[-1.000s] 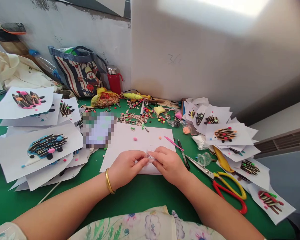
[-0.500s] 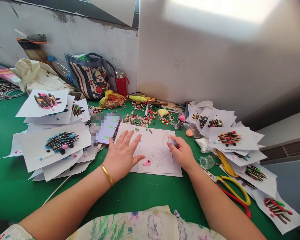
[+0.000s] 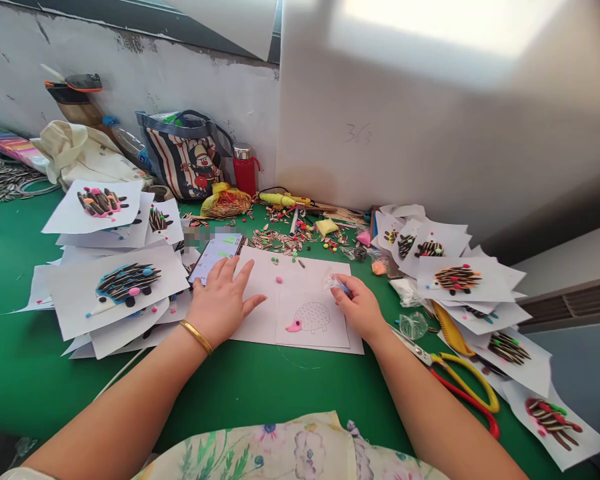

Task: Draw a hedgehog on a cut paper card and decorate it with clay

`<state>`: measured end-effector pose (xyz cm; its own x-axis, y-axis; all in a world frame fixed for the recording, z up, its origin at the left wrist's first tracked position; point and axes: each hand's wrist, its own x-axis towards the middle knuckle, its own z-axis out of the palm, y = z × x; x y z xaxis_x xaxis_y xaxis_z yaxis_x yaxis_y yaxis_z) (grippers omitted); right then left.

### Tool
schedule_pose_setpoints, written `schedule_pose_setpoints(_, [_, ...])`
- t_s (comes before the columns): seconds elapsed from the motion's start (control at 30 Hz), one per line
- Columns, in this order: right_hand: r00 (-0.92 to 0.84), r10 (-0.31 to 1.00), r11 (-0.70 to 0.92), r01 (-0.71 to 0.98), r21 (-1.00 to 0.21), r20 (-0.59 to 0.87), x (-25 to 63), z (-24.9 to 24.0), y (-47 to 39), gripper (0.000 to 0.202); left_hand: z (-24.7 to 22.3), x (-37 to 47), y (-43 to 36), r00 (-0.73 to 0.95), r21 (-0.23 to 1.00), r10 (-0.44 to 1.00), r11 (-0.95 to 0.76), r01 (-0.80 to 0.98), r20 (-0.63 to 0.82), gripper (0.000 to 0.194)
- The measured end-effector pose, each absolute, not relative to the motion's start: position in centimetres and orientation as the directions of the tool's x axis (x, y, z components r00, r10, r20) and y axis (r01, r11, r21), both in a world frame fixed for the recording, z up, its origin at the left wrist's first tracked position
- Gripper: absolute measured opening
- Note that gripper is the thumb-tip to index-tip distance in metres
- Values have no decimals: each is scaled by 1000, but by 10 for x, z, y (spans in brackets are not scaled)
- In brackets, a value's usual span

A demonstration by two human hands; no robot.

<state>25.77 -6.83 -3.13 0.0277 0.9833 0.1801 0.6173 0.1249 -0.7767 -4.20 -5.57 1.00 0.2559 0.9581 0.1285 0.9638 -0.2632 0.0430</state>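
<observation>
My left hand (image 3: 223,303) is spread, its fingertips at the lower edge of a lit phone (image 3: 214,255) and over the left side of a white sheet (image 3: 260,328). Whether the fingers touch the screen I cannot tell. Between the thumb and fingers of my right hand (image 3: 363,308) is a small clear plastic bag (image 3: 332,283) with something bluish in it. A smaller card with a printed hedgehog (image 3: 312,317) lies on the sheet between my hands; the hedgehog's face is covered in pink with a dark eye. A pink clay ball (image 3: 279,280) sits above it.
Stacks of finished seed hedgehog cards stand at left (image 3: 115,320) and right (image 3: 463,279). Scissors (image 3: 460,380) with yellow and red handles lie by my right forearm. Loose seeds (image 3: 275,240), a red flask (image 3: 244,170) and a striped bag (image 3: 183,157) line the back.
My left hand has moved left, off the middle of the sheet to the phone. The pink ball now shows on the sheet. My right hand keeps the plastic bag, nearly still.
</observation>
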Motion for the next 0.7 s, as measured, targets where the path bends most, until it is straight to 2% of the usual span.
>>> schedule_pose_setpoints(0.13, [30, 986, 112, 612, -783, 164, 258, -33, -68, 39, 13, -34, -62, 288, 42, 947, -296, 954, 145, 67])
schedule_pose_setpoints(0.4, [23, 987, 111, 611, -784, 158, 258, -36, -67, 39, 21, -12, -70, 427, 64, 901, -432, 900, 72, 66])
schedule_pose_setpoints(0.7, [12, 987, 118, 626, -771, 161, 258, -37, -67, 39, 22, -5, -47, 408, 14, 913, -408, 913, 5, 70])
